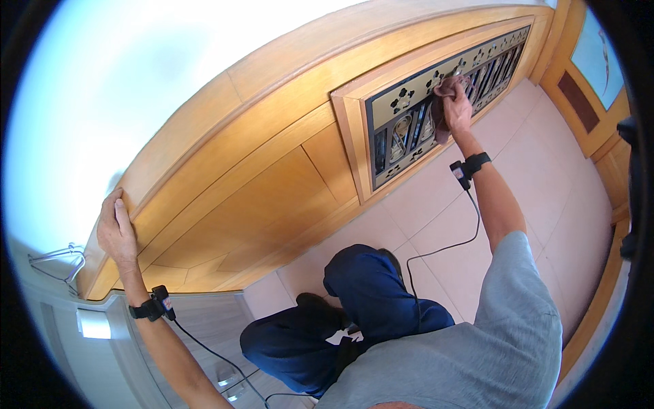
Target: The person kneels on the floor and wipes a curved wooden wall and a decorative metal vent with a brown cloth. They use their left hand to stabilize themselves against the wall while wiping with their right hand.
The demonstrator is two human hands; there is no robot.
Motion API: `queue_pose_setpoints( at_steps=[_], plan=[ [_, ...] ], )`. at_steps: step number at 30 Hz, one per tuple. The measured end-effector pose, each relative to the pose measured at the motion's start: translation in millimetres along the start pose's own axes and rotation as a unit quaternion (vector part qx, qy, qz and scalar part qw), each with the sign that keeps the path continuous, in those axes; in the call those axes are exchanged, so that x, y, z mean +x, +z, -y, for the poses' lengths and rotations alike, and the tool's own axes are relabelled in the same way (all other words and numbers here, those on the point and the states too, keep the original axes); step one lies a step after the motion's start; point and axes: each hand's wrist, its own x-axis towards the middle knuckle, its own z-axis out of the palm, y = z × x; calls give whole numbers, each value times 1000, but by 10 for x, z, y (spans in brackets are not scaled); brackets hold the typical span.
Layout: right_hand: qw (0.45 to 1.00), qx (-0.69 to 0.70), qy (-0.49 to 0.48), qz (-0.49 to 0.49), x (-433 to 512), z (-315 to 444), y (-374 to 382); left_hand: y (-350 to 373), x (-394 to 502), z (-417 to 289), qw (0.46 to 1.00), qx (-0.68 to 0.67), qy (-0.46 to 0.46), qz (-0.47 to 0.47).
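Observation:
My right hand (458, 110) is closed around a brownish cloth (443, 115) and presses it against a decorative metal grille (384, 108). Flower-shaped cutouts run along the grille's upper and lower bands, with looped bars between them. A wooden frame (352, 138) surrounds the grille, set low in a wooden wall panel (265, 189). Far to the left, my left hand (116, 227) rests on the end of the wooden ledge (204, 110) above the panel, thumb on top. It holds no loose object.
Pinkish floor tiles (434, 220) spread under my bent legs. A wire hanger-like object (64, 263) lies by the ledge's left end. Thin black cables (444, 249) trail from both wrist straps. A wooden door-like panel (587, 110) stands at right; a grey cabinet (199, 327) is below my left arm.

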Motion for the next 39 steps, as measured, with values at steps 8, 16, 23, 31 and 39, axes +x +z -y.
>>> queue_pose_setpoints(
  at_steps=[8, 16, 23, 31, 39],
  plan=[
    [999, 32, 11, -23, -184, -42, -32, -14, -6, -24, 1000, 6, -5, 4],
    [996, -49, -36, 60, 76, -153, -10, -7, 0, 6, 1000, -7, -10, 2],
    [997, -22, -37, -66, 104, 24, -185, -4, -2, 3, 1000, 3, -4, 4],
    [992, -120, 10, 48, 237, -128, -94, -28, -11, -12, 1000, -11, -8, 8],
    [994, -79, -13, -71, 570, -43, -389, -12, -9, 4, 1000, -6, -13, 15]
  ],
)
